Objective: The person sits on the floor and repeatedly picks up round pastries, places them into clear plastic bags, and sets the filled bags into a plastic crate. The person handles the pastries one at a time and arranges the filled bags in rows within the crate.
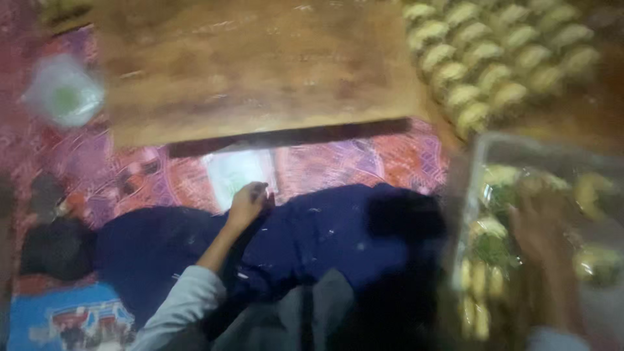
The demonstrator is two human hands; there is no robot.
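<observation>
Head view, blurred throughout. Left hand rests on the dark blue cloth over the person's lap, fingers curled loosely inward and touching the lower edge of a pale sheet; nothing is seen gripped between them. A grey sleeve covers the forearm. The sheet lies on a red and purple patterned mat, just below the near edge of a low wooden counter. Right hand lies at lower right, seen through or over a clear tray that holds pale and green pieces of food; blur prevents telling whether its fingers are spread or closed, and whether the hand is inside the tray or beneath it. Beyond the tray, at upper right, rows of pale filled pastries lie side by side on a brown surface. At upper left, a clear bag with something green inside lies on the mat beside the counter.
</observation>
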